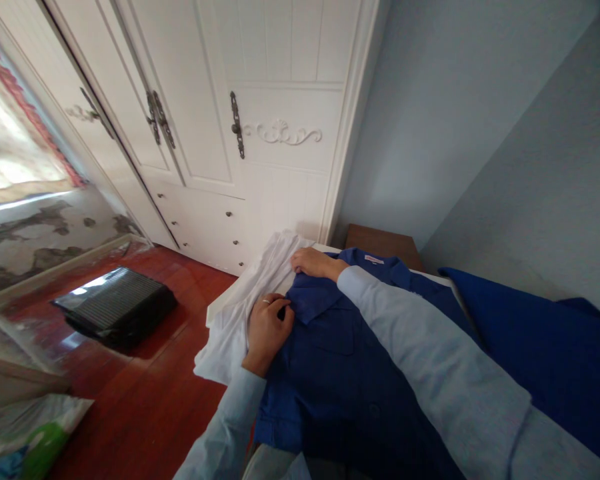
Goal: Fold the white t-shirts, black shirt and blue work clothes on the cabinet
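Note:
A dark blue work jacket (330, 360) lies spread out on a white surface in front of me, its collar with a small label at the far side. My left hand (270, 330), a ring on one finger, pinches the jacket's edge at the near left. Farther up the same edge, my right hand (313, 262) has its fingers closed on the blue cloth, where a flap of it is folded over. White cloth (253, 293) lies rumpled along the left side, beside and partly behind both hands. My right forearm covers part of the jacket.
A white wardrobe (285, 180) with dark metal handles stands ahead. A brown wooden box-like piece (380, 240) sits by the grey wall. More blue cloth (545, 340) lies at the right. On the red floor (145, 400) are a black case (115, 303) and a plastic bag (35, 433).

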The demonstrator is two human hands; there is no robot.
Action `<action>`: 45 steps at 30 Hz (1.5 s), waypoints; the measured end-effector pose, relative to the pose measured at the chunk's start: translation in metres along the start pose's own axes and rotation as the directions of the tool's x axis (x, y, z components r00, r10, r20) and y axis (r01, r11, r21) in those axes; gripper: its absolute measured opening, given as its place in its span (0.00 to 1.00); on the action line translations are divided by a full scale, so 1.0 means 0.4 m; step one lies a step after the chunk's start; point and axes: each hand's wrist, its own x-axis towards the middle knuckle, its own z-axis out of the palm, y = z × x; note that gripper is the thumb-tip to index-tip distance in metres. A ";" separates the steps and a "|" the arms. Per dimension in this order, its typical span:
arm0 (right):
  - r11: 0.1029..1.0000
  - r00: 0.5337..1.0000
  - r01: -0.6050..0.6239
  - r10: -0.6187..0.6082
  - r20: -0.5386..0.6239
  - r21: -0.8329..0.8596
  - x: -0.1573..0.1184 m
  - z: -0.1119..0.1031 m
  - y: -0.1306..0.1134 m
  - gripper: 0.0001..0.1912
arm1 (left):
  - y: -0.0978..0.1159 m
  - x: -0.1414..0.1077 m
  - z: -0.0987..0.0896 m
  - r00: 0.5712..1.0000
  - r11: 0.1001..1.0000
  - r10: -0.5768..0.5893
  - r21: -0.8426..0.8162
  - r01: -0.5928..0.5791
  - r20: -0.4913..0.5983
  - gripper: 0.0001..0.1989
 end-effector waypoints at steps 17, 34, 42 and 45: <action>0.988 0.994 0.077 -0.066 -0.082 0.136 -0.014 0.054 0.034 0.10 | 0.003 -0.006 0.000 0.998 0.998 -0.054 -0.042 0.052 -0.027 0.11; 0.980 0.973 -0.158 0.175 -0.150 0.117 -0.048 0.092 0.052 0.12 | 0.022 -0.005 -0.019 0.992 0.986 0.063 0.145 -0.078 0.106 0.14; 0.910 0.909 -0.373 0.397 -0.126 0.180 -0.071 0.132 0.102 0.22 | 0.019 -0.010 -0.016 0.987 0.983 0.110 0.134 -0.125 0.120 0.13; 0.886 0.887 -0.434 0.453 -0.095 0.164 -0.062 0.123 0.095 0.23 | 0.019 -0.019 -0.021 0.983 0.977 0.110 0.165 -0.134 0.149 0.09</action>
